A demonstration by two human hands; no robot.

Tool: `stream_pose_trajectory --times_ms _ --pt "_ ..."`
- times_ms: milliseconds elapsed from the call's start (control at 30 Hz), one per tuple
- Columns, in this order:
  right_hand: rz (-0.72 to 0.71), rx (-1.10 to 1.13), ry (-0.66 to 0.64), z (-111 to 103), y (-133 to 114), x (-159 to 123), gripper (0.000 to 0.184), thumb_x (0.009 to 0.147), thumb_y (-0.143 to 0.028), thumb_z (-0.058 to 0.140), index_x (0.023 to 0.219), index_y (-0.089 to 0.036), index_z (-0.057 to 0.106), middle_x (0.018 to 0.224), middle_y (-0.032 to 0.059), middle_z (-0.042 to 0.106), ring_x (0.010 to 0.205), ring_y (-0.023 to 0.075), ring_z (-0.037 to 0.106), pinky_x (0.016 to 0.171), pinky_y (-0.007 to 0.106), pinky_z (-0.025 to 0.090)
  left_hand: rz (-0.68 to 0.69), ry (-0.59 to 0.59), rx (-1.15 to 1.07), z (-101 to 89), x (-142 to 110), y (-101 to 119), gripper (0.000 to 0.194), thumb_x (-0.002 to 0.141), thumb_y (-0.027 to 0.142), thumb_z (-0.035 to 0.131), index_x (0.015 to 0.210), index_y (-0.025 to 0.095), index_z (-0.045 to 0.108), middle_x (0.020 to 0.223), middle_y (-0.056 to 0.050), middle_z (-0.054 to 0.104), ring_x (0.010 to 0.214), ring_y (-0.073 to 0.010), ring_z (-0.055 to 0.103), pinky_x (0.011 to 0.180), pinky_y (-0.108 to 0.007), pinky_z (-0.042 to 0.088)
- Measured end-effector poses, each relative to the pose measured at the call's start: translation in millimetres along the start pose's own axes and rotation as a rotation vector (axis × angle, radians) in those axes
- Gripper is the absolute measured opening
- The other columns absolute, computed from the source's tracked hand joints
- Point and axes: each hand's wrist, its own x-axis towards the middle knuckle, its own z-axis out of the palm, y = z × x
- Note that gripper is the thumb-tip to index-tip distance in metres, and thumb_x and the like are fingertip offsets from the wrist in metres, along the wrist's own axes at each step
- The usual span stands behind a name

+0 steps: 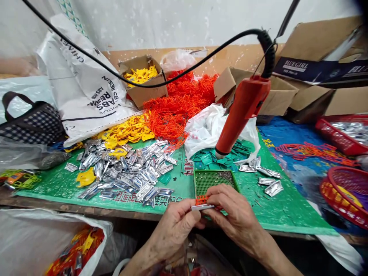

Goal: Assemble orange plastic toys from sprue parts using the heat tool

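Note:
At the table's front edge, my left hand (181, 220) and my right hand (231, 209) meet, both closed on one small assembly. It shows a shiny silver metal piece (202, 207) in front, with an orange plastic part (201, 200) just behind it. My fingers cover much of the assembly. Directly beyond them sits a green mesh tray (214, 182) with small dark screws (225, 176) at its far right. A red electric screwdriver (244, 115) hangs tilted above the tray, tip down, untouched by either hand.
Silver metal pieces (126, 172) lie heaped at left, with yellow plastic parts (126, 132) and orange plastic parts (172, 111) behind. Green plates (230, 157) spill from a white bag (204, 122). Red baskets (330, 191) stand right. A white sack (51, 230) is below left. A black cable (129, 80) crosses overhead.

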Motion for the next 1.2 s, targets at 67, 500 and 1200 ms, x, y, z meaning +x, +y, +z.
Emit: stream_pose_trajectory --times_ms 67,500,1200 --pt "0.006 -0.021 0.024 4 1 0 0.004 0.092 -0.021 0.062 0.092 -0.021 0.058 0.089 0.0050 0.068 0.081 0.0178 0.061 0.070 0.033 0.048 -0.051 0.016 -0.111 1.7 0 -2 0.052 0.088 0.061 0.055 0.096 0.015 0.077 0.091 -0.010 0.072 0.082 -0.0251 0.066 0.078 -0.034 0.054" --pt "-0.167 -0.027 0.142 -5 0 -4 0.016 0.089 -0.007 0.061 0.102 -0.016 0.062 0.100 0.0099 0.066 0.101 0.0214 0.060 0.086 0.037 0.053 0.406 0.106 0.259 -3.8 2 -12 0.028 0.099 0.032 0.050 0.107 0.020 0.073 0.102 -0.005 0.076 0.097 -0.0196 0.069 0.088 -0.027 0.050" --pt "-0.286 -0.168 0.294 1 -11 -26 0.006 0.089 -0.006 0.064 0.093 -0.009 0.068 0.084 0.0078 0.075 0.086 0.0163 0.070 0.090 0.039 0.056 1.036 0.086 0.916 -14.9 2 -13 0.025 0.102 0.025 0.044 0.103 0.008 0.062 0.098 -0.018 0.077 0.101 -0.0195 0.074 0.088 -0.025 0.059"
